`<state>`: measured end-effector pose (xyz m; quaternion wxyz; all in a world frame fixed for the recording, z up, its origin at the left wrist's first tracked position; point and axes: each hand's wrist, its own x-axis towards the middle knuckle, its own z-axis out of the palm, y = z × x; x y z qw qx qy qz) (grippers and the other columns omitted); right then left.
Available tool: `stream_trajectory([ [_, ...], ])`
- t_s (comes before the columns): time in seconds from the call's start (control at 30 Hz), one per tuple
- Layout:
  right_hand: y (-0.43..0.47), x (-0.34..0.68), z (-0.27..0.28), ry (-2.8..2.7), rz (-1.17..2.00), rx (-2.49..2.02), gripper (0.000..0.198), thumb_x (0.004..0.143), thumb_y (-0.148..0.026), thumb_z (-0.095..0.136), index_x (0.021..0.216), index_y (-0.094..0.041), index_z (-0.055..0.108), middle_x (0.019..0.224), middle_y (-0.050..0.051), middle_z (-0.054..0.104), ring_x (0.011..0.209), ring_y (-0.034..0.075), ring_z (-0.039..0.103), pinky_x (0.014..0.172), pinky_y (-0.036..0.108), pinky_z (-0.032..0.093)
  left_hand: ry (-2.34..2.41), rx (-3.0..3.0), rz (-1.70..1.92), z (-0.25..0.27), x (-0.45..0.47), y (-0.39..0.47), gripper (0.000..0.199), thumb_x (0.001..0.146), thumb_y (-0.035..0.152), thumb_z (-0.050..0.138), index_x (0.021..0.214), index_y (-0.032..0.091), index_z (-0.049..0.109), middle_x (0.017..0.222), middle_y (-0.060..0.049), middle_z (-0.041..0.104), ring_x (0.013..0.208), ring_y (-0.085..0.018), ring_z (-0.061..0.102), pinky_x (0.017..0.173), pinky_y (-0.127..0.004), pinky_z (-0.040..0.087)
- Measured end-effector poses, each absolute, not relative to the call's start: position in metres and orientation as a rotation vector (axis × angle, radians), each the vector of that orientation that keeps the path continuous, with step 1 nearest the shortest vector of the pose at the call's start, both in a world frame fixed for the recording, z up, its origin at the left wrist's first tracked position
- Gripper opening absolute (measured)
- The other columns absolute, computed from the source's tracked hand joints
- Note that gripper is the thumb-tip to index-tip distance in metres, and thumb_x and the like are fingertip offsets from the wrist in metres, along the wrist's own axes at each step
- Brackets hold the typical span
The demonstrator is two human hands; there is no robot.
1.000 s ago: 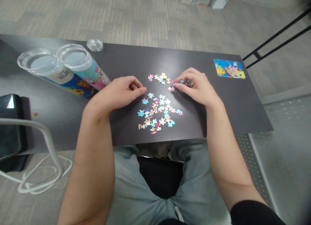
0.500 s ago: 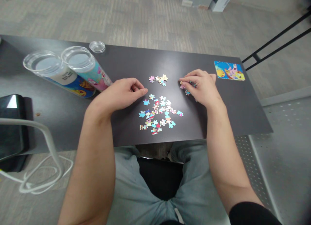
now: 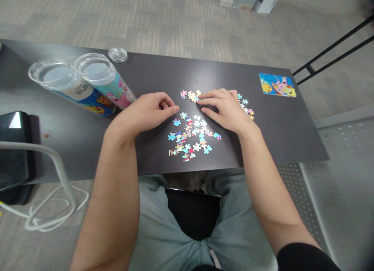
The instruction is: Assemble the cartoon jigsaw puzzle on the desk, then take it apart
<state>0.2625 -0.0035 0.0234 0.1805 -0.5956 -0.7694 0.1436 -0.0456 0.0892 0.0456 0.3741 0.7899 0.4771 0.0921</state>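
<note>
My left hand (image 3: 154,110) rests on the dark table, left of the loose jigsaw pieces. Its fingers are curled in toward the thumb, and whatever they may hold is hidden. My right hand (image 3: 223,107) reaches across to a small cluster of pale yellow jigsaw pieces (image 3: 192,96), fingers stretched and apart, index and middle tips at the cluster's right edge. In front of both hands spreads a pile of mixed jigsaw pieces (image 3: 194,132), blue, red and white. Another group of jigsaw pieces (image 3: 245,102) shows partly from behind my right hand.
Two clear-topped canisters (image 3: 96,74) with printed cartoon sides stand at the left. Behind them lies a clear round lid (image 3: 118,55). A cartoon picture card (image 3: 277,85) is at the table's far right. A black device (image 3: 14,150) and white cable (image 3: 60,169) are at left.
My right hand has moved left from the right-hand group of pieces to the pale yellow cluster, and its fingers have spread. My left hand has stayed put.
</note>
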Motion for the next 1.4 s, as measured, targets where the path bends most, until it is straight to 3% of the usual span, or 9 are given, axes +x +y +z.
stream_trajectory([
  [0.23, -0.004, 0.264, 0.024, -2.120, 0.418, -1.684, 0.026, 0.123, -0.046, 0.073, 0.136, -0.042, 0.096, 0.153, 0.008, 0.092, 0.146, 0.048, 0.079, 0.133, 0.074, 0.048, 1.186, 2.056, 0.389, 0.046, -0.034, 0.082, 0.028, 0.104, 0.055, 0.084, 0.116, 0.029, 0.085, 0.097, -0.002, 0.081, 0.090, -0.024, 0.068, 0.085, -0.042, 0.052],
  [0.37, -0.001, 0.263, 0.018, -2.056, 0.336, -1.742, 0.027, 0.120, -0.044, 0.076, 0.141, -0.040, 0.094, 0.145, 0.011, 0.089, 0.138, 0.044, 0.079, 0.126, 0.068, 0.052, 1.159, 2.190, 0.510, 0.035, -0.011, 0.078, 0.032, 0.104, 0.045, 0.084, 0.133, 0.030, 0.086, 0.123, -0.006, 0.082, 0.098, -0.025, 0.068, 0.093, -0.045, 0.056],
  [0.5, -0.002, 0.272, 0.014, -2.077, 0.328, -1.723, 0.023, 0.120, -0.047, 0.079, 0.133, -0.039, 0.097, 0.144, 0.011, 0.087, 0.136, 0.045, 0.078, 0.126, 0.070, 0.051, 1.198, 2.272, 0.515, 0.022, 0.007, 0.078, 0.046, 0.107, 0.041, 0.081, 0.152, 0.035, 0.089, 0.148, -0.010, 0.076, 0.108, -0.028, 0.071, 0.100, -0.049, 0.059],
  [0.67, -0.008, 0.296, 0.015, -2.019, 0.307, -1.745, 0.019, 0.119, -0.054, 0.085, 0.121, -0.042, 0.099, 0.142, 0.010, 0.089, 0.142, 0.048, 0.077, 0.131, 0.078, 0.047, 1.235, 2.318, 0.474, 0.019, 0.011, 0.079, 0.042, 0.110, 0.049, 0.079, 0.148, 0.040, 0.095, 0.152, -0.011, 0.075, 0.119, -0.035, 0.071, 0.107, -0.056, 0.060],
  [0.83, -0.008, 0.304, 0.012, -1.934, 0.310, -1.726, 0.018, 0.114, -0.049, 0.089, 0.120, -0.037, 0.100, 0.135, 0.012, 0.089, 0.138, 0.049, 0.079, 0.132, 0.081, 0.044, 1.234, 2.313, 0.499, 0.024, 0.016, 0.075, 0.051, 0.108, 0.048, 0.081, 0.157, 0.040, 0.092, 0.157, -0.013, 0.074, 0.118, -0.035, 0.071, 0.106, -0.057, 0.059],
  [1.0, -0.003, 0.296, 0.011, -1.976, 0.362, -1.763, 0.020, 0.117, -0.055, 0.086, 0.123, -0.040, 0.098, 0.140, 0.011, 0.088, 0.143, 0.048, 0.078, 0.133, 0.077, 0.047, 1.137, 2.356, 0.517, 0.021, 0.020, 0.073, 0.043, 0.111, 0.047, 0.078, 0.150, 0.041, 0.095, 0.156, -0.012, 0.074, 0.119, -0.034, 0.070, 0.105, -0.054, 0.061],
  [1.2, -0.003, 0.285, 0.015, -2.042, 0.393, -1.729, 0.033, 0.120, -0.066, 0.082, 0.120, -0.038, 0.098, 0.142, 0.012, 0.086, 0.134, 0.046, 0.078, 0.130, 0.073, 0.051, 1.111, 2.369, 0.450, 0.021, 0.025, 0.070, 0.037, 0.112, 0.048, 0.078, 0.143, 0.039, 0.096, 0.154, -0.010, 0.071, 0.119, -0.033, 0.072, 0.104, -0.051, 0.059],
  [1.4, -0.006, 0.296, 0.014, -2.012, 0.361, -1.750, 0.020, 0.116, -0.055, 0.088, 0.119, -0.037, 0.095, 0.140, 0.012, 0.086, 0.141, 0.048, 0.079, 0.131, 0.075, 0.051, 1.091, 2.335, 0.476, 0.021, 0.027, 0.074, 0.021, 0.109, 0.046, 0.079, 0.124, 0.036, 0.091, 0.145, -0.006, 0.076, 0.117, -0.030, 0.074, 0.104, -0.047, 0.057],
])
